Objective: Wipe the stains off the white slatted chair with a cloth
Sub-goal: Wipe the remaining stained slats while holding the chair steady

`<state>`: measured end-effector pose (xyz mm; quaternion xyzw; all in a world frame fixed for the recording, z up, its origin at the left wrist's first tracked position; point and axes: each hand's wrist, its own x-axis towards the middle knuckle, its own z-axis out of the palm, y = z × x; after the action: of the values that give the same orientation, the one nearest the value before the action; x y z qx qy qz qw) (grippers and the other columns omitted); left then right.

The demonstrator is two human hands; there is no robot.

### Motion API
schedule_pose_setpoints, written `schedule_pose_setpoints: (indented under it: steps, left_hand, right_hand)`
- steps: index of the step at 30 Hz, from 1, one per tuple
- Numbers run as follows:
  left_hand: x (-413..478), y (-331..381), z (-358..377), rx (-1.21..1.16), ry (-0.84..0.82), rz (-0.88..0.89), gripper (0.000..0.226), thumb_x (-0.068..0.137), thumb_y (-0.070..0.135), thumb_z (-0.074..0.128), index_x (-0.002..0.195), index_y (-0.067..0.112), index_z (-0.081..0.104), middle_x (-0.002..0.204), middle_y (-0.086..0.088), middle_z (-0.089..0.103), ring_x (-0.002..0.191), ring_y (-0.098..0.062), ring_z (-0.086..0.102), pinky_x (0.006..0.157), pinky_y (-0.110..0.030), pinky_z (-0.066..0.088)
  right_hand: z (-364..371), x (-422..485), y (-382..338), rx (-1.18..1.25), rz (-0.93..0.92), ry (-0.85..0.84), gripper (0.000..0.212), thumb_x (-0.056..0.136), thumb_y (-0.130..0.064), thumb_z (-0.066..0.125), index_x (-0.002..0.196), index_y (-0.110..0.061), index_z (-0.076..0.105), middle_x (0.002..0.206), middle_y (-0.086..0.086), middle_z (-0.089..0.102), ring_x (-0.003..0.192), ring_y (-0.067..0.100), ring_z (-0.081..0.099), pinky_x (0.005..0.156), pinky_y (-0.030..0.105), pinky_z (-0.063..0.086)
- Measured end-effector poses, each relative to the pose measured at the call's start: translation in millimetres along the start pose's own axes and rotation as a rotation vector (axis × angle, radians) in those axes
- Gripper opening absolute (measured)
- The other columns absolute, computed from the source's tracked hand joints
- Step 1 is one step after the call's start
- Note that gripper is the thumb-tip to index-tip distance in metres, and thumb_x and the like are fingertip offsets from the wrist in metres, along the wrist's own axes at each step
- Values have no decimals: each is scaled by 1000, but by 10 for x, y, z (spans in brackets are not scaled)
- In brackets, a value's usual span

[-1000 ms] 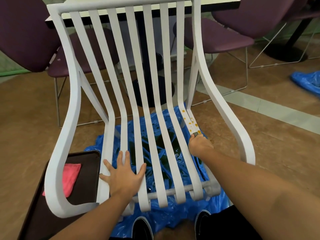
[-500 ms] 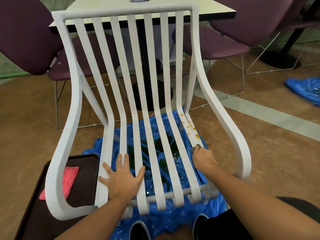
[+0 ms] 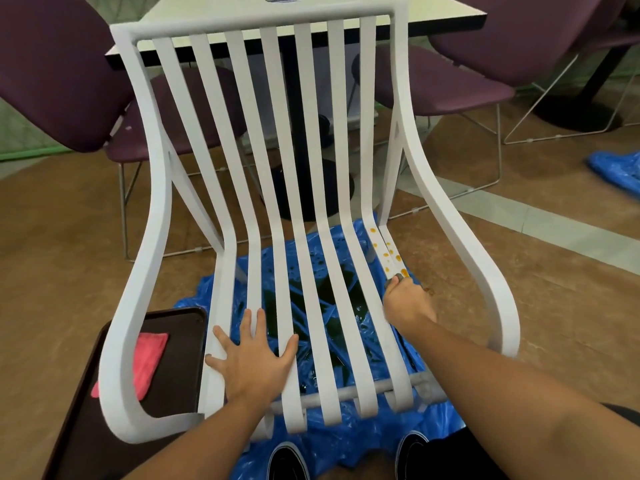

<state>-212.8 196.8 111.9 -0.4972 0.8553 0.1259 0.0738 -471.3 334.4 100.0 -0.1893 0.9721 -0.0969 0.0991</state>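
The white slatted chair (image 3: 304, 209) stands in front of me. Orange stains (image 3: 387, 250) dot its rightmost seat slat near the backrest bend. My right hand (image 3: 407, 303) rests on that slat just below the stains, fingers curled round a small grey wad (image 3: 400, 276), apparently a cloth, whose tip touches the lowest stain. My left hand (image 3: 252, 358) lies flat with fingers spread on the left seat slats. A pink cloth (image 3: 149, 358) lies on a dark tray (image 3: 180, 341) behind the chair's left armrest.
Blue plastic sheeting (image 3: 311, 299) covers the floor under the chair. Behind stand a table (image 3: 311, 15) on a black pedestal and purple chairs (image 3: 52, 71) on both sides. Another blue sheet (image 3: 616, 168) lies at the far right. My shoes (image 3: 287, 462) are under the seat's front edge.
My right hand slid a little toward me along the right slat, then back up against the lowest stain. The left hand stayed flat on the slats. The view shifted slightly.
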Motion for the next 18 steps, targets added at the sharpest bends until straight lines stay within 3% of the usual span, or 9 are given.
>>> schedule_pose_setpoints:
  steps: [3, 6, 10, 13, 18]
  left_hand:
    - [-12, 1, -9, -4, -5, 0, 93, 85, 87, 21, 161, 38, 0, 170, 10, -2, 152, -46, -9, 112, -74, 15]
    - [-17, 2, -17, -7, 5, 5, 93, 85, 87, 21, 162, 37, 1, 170, 9, -1, 152, -46, -8, 112, -74, 15]
    - [-10, -17, -12, -2, 11, 8, 93, 85, 87, 21, 161, 38, 3, 170, 9, 0, 151, -47, -8, 111, -74, 17]
    - [-29, 13, -11, -6, 16, 10, 92, 85, 86, 21, 161, 37, 4, 170, 9, 0, 151, -46, -7, 111, -74, 17]
    - [-12, -1, -27, -3, 5, 13, 93, 85, 87, 21, 162, 37, 3, 170, 9, 0, 152, -46, -8, 111, -75, 15]
  right_hand:
    - [2, -33, 39, 28, 3, 26, 30, 104, -35, 25, 112, -18, 49, 98, 3, 61, 84, 29, 65, 57, 36, 46]
    - [110, -133, 214, 49, -18, 13, 28, 104, -34, 23, 111, -19, 45, 98, 3, 57, 65, 19, 48, 50, 30, 35]
    - [102, -323, 299, 162, 12, 18, 39, 103, -48, 23, 103, -18, 49, 94, 7, 62, 74, 27, 59, 61, 35, 49]
    - [32, -262, 240, 186, 54, 26, 42, 102, -48, 26, 104, -15, 53, 93, 9, 64, 78, 30, 64, 67, 39, 56]
    - [-14, -71, 85, 175, 50, -1, 38, 102, -48, 28, 97, -16, 48, 92, 8, 62, 83, 32, 64, 69, 41, 57]
